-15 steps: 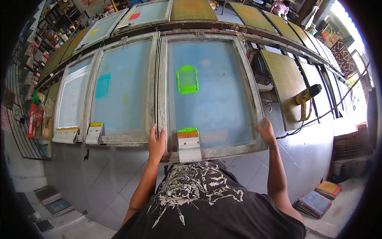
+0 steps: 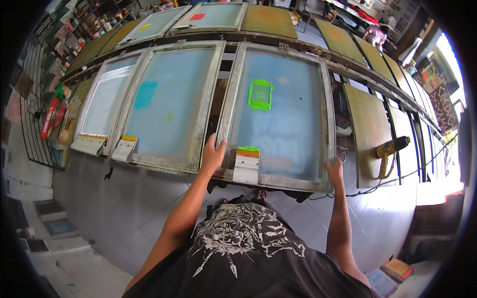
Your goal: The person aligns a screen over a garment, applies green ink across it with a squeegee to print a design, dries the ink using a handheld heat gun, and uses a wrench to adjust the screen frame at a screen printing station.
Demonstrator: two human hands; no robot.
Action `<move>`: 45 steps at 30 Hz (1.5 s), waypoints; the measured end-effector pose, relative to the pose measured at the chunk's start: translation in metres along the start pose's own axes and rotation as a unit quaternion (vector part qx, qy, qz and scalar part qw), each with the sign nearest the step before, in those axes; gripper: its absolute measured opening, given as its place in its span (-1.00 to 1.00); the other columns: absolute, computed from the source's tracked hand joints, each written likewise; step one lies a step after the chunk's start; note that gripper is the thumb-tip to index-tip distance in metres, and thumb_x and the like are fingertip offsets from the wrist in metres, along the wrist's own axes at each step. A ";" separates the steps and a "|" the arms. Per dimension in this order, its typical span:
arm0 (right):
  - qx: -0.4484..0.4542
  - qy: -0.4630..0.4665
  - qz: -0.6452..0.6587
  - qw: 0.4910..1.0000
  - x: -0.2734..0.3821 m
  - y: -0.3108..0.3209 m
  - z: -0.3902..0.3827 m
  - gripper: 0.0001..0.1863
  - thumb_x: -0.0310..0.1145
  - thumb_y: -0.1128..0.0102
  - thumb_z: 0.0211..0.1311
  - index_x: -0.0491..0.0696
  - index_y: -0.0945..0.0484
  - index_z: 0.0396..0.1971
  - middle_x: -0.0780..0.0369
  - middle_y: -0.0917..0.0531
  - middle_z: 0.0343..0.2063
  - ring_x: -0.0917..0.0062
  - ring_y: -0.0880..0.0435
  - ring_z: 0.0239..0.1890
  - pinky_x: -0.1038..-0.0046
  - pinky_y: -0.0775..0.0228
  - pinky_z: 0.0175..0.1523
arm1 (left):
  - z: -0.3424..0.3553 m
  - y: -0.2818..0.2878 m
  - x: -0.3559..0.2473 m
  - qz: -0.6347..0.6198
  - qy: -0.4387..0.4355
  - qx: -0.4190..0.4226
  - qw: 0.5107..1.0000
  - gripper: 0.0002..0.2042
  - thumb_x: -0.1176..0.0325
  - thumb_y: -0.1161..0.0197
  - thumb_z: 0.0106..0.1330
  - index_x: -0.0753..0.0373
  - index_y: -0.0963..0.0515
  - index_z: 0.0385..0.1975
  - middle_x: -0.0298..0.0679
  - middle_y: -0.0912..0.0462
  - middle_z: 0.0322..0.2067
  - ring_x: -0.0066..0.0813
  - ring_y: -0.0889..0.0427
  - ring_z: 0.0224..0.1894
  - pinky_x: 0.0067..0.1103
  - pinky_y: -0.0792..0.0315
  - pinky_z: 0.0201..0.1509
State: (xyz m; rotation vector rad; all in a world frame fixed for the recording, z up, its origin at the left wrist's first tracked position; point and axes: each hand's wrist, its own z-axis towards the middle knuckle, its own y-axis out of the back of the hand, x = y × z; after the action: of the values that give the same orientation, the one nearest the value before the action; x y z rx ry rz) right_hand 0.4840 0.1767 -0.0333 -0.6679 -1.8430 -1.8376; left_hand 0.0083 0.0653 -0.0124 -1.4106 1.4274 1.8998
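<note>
My left hand [image 2: 213, 156] and right hand [image 2: 335, 172] grip a screen [image 2: 290, 134], squeegee [image 2: 246, 167] between them, second screen [image 2: 171, 111] leftward, heat gun [image 2: 384, 149] rightward.

Screen-printing workshop: framed mesh screens [image 2: 290, 136] bear squeegees [image 2: 246, 169] and green ink [image 2: 260, 107]; printing boards [image 2: 366, 119] lie in rows, one with heat gun [image 2: 392, 146].

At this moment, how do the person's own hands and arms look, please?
The bare left hand and bare right hand wear no gloves; I can make out no ring, watch or bracelet. Both forearms are uncovered, without visible markings or cables. The black short-sleeved shirt has a pale, jagged graphic print on its front.
</note>
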 end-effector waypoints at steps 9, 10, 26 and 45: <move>0.060 0.005 0.080 0.995 -0.006 0.007 0.004 -0.23 -0.22 -0.28 0.00 -0.38 -0.21 0.14 -0.13 -0.43 0.04 0.16 -0.40 0.12 0.35 -0.19 0.20 | -0.005 -0.004 -0.027 0.123 0.009 0.029 0.992 -0.28 -0.04 -0.09 0.24 0.57 -0.20 0.13 0.28 -0.32 0.08 0.07 -0.30 0.18 -0.30 -0.18 0.25; 0.047 0.005 0.064 0.997 -0.007 0.004 0.002 -0.21 -0.21 -0.28 0.01 -0.38 -0.19 0.15 -0.13 -0.41 0.06 0.16 -0.38 0.14 0.35 -0.17 0.21 | -0.006 -0.004 -0.027 0.156 0.014 0.027 0.987 -0.22 -0.10 -0.02 0.26 0.58 -0.13 0.17 0.31 -0.28 0.10 0.09 -0.27 0.20 -0.30 -0.16 0.27; -0.023 0.146 0.186 0.971 0.195 0.019 -0.074 -0.41 -0.10 -0.03 0.26 -0.20 -0.28 0.15 0.03 -0.46 0.06 0.31 -0.45 0.10 0.34 -0.28 0.14 | -0.090 0.186 0.092 -0.152 0.010 -0.394 0.907 -0.84 0.33 -0.12 0.26 0.29 -0.47 -0.28 -0.17 -0.49 -0.30 -0.43 -0.47 -0.28 -0.50 -0.39 -0.22; 0.077 0.061 0.130 0.987 0.387 -0.283 -0.208 -0.11 0.01 -0.18 0.12 -0.35 -0.04 0.22 -0.21 -0.21 0.17 0.01 -0.19 0.25 0.23 -0.06 0.29 | -0.014 0.356 0.261 -0.529 0.229 -0.254 0.777 -0.44 -0.07 -0.06 0.27 0.05 -0.22 0.20 -0.19 -0.34 -0.02 -0.44 -0.38 -0.14 -0.43 -0.26 0.01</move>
State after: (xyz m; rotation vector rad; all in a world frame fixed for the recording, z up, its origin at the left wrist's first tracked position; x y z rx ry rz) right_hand 0.0013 -0.0203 -0.0106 -0.6893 -1.7081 -1.5184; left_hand -0.3679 -0.1608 -0.0622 -2.3307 0.0014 1.1882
